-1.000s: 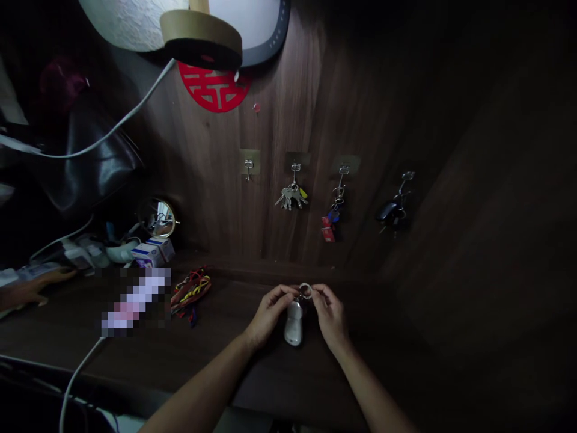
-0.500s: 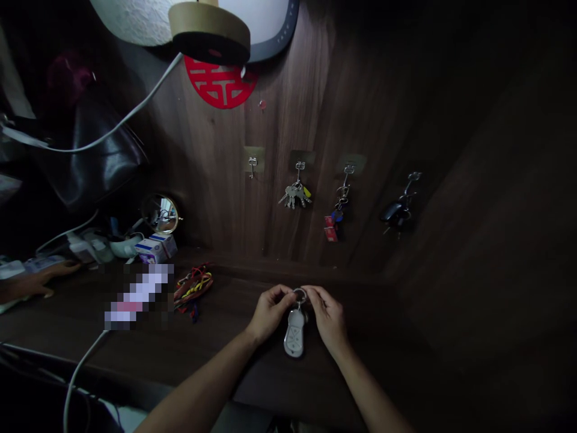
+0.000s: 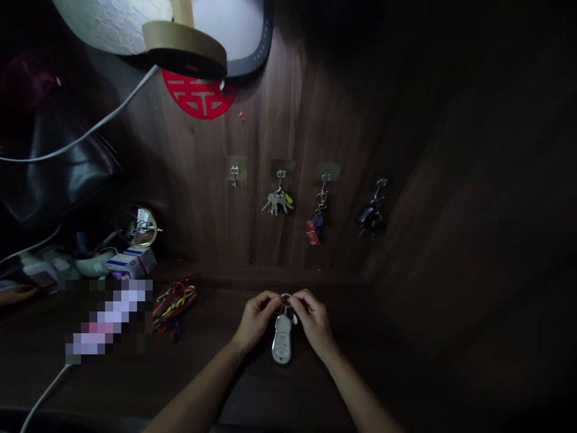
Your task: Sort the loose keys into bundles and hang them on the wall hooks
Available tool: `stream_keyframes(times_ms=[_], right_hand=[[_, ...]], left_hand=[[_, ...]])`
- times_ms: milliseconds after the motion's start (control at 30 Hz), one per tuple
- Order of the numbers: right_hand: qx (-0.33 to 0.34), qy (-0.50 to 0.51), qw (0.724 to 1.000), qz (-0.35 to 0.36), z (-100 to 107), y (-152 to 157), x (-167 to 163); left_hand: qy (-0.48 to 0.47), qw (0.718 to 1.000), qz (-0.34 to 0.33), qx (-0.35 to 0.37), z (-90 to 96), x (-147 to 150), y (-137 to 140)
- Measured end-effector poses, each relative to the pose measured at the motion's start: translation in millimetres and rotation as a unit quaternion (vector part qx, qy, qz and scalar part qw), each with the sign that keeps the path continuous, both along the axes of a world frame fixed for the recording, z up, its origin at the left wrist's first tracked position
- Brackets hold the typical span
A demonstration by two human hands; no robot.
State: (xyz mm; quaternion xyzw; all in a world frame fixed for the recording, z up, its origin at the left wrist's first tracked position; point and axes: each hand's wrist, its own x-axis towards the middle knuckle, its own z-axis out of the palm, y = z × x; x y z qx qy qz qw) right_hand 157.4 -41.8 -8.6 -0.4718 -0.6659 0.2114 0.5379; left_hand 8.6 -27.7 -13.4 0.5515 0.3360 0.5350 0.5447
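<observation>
Between my hands, a metal key ring [image 3: 285, 297] is pinched from both sides. From it hangs a white remote key fob [image 3: 282, 340] with several buttons, and a small light piece shows beside the fob's top. My left hand [image 3: 255, 319] grips the ring's left side with thumb and forefinger. On the right side, my right hand [image 3: 312, 319] closes thumb and forefinger on the same ring. The fob dangles low over the dark wooden surface. Whether the ring is spread apart is too small to tell.
On the wall are a bare hook [image 3: 235, 174], a key bunch [image 3: 277, 201], keys with red tags [image 3: 313, 232] and a black car key [image 3: 367, 213]. Coloured cords [image 3: 175, 304], small boxes [image 3: 130, 263] and a round mirror [image 3: 137, 226] stand left. Another person's hand [image 3: 18, 294] shows at the far left.
The view has shifted, so the wall and surface things sit further left. My right fingers have come further over the ring. The other person's hand has drawn back towards the left edge.
</observation>
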Motion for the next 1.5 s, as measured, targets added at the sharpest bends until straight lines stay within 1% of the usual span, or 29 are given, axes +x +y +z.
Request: stream_keyframes(times_ms=[67, 133, 200, 267, 333, 400, 500, 600, 733, 867, 967, 1067, 1233, 1367, 1500], right_hand=[[0.007, -0.003, 1.0, -0.022, 4.4, -0.5, 4.4], [0.017, -0.004, 0.999, -0.048, 10.7, 0.4, 11.7], [0.029, -0.005, 0.997, -0.074, 19.6, 3.4, 22.0], [0.036, -0.002, 0.994, -0.101, 31.5, 8.9, 35.1], [0.038, 0.018, 0.99, -0.132, 46.4, 16.7, 50.6], [0.046, 0.062, 0.983, -0.167, 63.7, 26.5, 68.4], [0.085, 0.125, 0.961, -0.231, 92.4, 43.9, 97.2], [0.128, 0.161, 0.935, -0.288, 121.6, 62.6, 123.6], [0.174, 0.207, 0.915, -0.301, 155.6, 85.9, 145.7], [0.168, 0.248, 0.91, -0.286, 176.8, 102.8, 154.6], [0.146, 0.261, 0.909, -0.291, 181.9, 111.3, 157.9], [0.122, 0.268, 0.91, -0.291, 180.6, 116.5, 159.2], [0.117, 0.274, 0.909, -0.291, 176.8, 116.4, 156.9], [0.134, 0.281, 0.903, -0.297, 169.6, 109.9, 153.1], [0.188, 0.268, 0.885, -0.33, 150.0, 98.3, 148.3]], left_hand=[[0.009, 1.0, 0.006, -0.007, 0.3, -0.5, 0.6], [0.016, 0.999, 0.026, -0.011, 0.9, -1.0, 1.2], [0.019, 0.999, 0.042, -0.017, 1.3, -1.1, 1.6], [0.02, 0.998, 0.045, -0.03, 1.1, -0.7, 2.0], [0.018, 0.998, 0.04, -0.044, 0.1, 0.1, 2.6], [0.013, 0.998, 0.036, -0.051, -1.4, 0.9, 3.3], [0.016, 0.998, 0.032, -0.053, -3.0, 1.6, 4.5], [0.027, 0.998, 0.029, -0.053, -3.2, 1.7, 5.1], [0.051, 0.997, 0.026, -0.056, -2.1, 1.6, 5.4], [0.063, 0.996, 0.029, -0.062, -1.9, 2.2, 6.3], [0.052, 0.996, 0.027, -0.063, -2.8, 2.7, 7.0], [0.049, 0.997, 0.033, -0.059, -3.9, 2.6, 7.7], [0.052, 0.996, 0.032, -0.061, -5.2, 2.2, 9.0], [0.044, 0.997, 0.033, -0.059, -7.5, 2.7, 10.2], [0.048, 0.997, 0.035, -0.047, -10.6, 2.2, 10.8]])
